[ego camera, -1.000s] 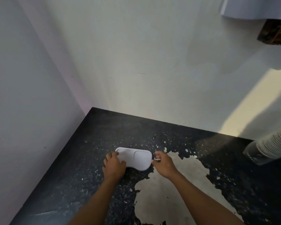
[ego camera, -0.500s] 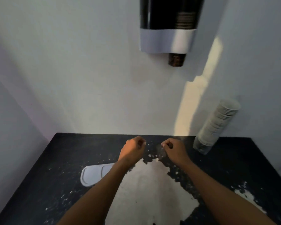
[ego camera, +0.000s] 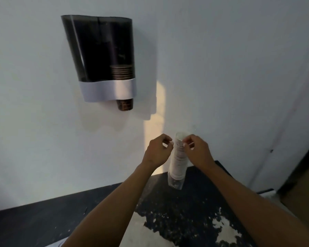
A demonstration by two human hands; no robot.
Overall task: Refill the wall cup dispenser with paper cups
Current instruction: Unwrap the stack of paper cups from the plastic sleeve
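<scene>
The step in hand is judged to be the fetching of the refill: both hands are raised to the top of a stack of paper cups (ego camera: pixel 178 157), which stands on the black counter (ego camera: pixel 34 223) close against the wall, below and to the right of the dispenser (ego camera: pixel 103 59). The stack is seen upright with a slight lean, its long axis running nearly vertical, open rims upward; its lower part appears to be wrapped in a clear sleeve. The left hand (ego camera: pixel 157 152) is held just beside the top cups with fingers curled toward the thumb — whether the stack is actually touched cannot be told. The right hand (ego camera: pixel 197 150) is curled too, its fingertips (ego camera: pixel 185 143) laid at the upper cups as if pinching them. In the dispenser only a short stack is seen in the right-hand tube, one cup (ego camera: pixel 125 104) poking out below. The next move is judged to call for a firm grip, the sleeve being dealt with, and the stack being carried up to the dispenser's open top — rims kept upward.
</scene>
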